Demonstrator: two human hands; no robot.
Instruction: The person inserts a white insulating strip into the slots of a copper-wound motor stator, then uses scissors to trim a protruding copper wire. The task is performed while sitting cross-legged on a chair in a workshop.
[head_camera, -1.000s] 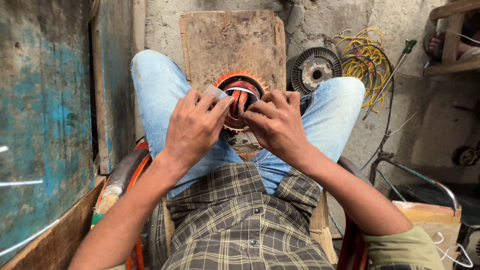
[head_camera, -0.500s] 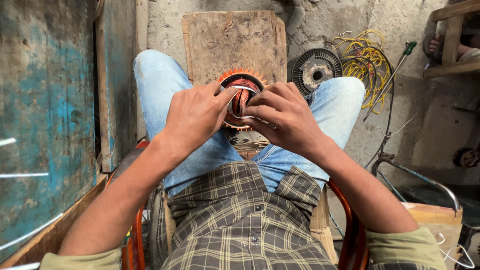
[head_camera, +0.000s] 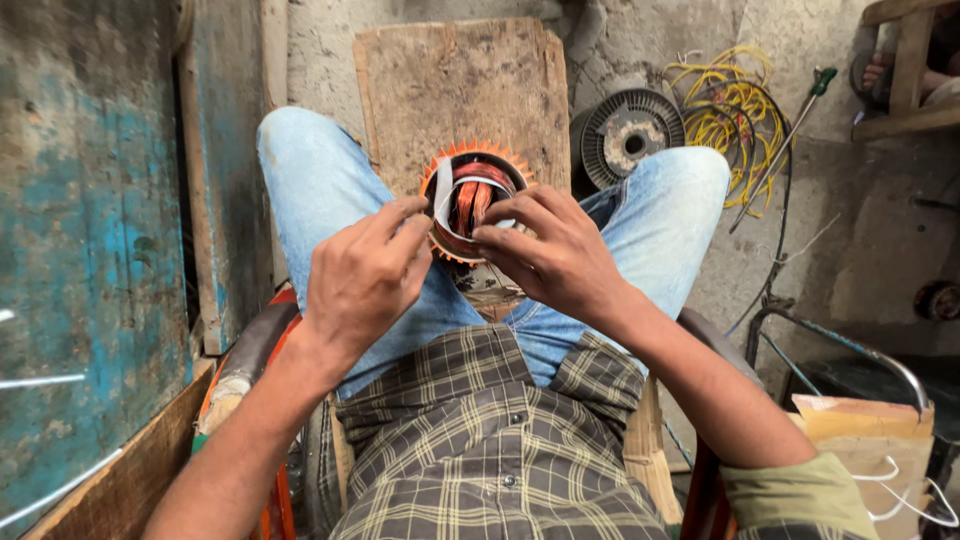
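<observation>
A round motor stator (head_camera: 476, 196) with orange insulation teeth and copper windings rests between my knees. My left hand (head_camera: 365, 275) pinches one end of a pale paper strip (head_camera: 443, 194) that curves across the stator's bore. The fingers of my right hand (head_camera: 553, 252) hold the strip's other end at the stator's lower right rim. Both hands sit just in front of the stator, above my jeans.
A worn wooden board (head_camera: 462, 85) lies on the floor beyond the stator. A second wound core (head_camera: 630, 135), a tangle of yellow wire (head_camera: 728, 100) and a green-handled screwdriver (head_camera: 790, 135) lie at the right. A blue-painted panel (head_camera: 85, 250) stands at the left. A cardboard box (head_camera: 870, 440) sits lower right.
My hands have drawn back toward me from the stator's top, uncovering its bore. The paper strip now bends in a loop across the opening.
</observation>
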